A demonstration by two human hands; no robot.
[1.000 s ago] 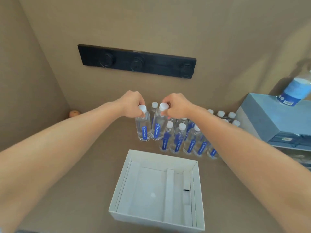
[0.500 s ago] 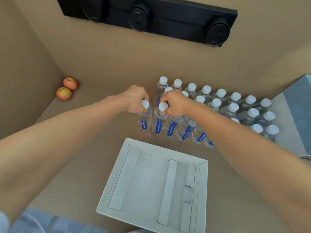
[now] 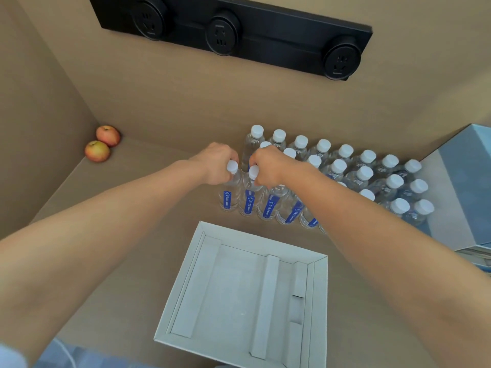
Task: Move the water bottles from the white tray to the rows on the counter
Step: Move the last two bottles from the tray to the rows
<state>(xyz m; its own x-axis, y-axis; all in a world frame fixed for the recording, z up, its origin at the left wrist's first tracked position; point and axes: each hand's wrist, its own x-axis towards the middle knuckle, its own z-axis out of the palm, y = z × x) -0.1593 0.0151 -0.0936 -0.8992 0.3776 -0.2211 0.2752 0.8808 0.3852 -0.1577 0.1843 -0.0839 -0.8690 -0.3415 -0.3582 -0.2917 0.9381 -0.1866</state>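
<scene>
My left hand [image 3: 216,163] grips the white cap of a clear water bottle [image 3: 229,193] with a blue label, standing at the left end of the front row. My right hand [image 3: 267,166] holds the cap of the bottle beside it [image 3: 248,201]. Both bottles rest upright on the tan counter. Several more bottles [image 3: 366,179] with white caps stand in rows stretching to the right; my right forearm hides part of them. The white tray [image 3: 316,301] lies below the rows with no bottles in it.
Two apples [image 3: 102,143] sit in the far left corner. A black socket strip [image 3: 231,33] is mounted on the back wall. A pale blue box [image 3: 462,192] stands at the right, next to the rows.
The two held bottles came down from mid-air onto the counter at the left end of the front row. The view tipped downward and nearer, bringing the apples and more bottle rows into sight.
</scene>
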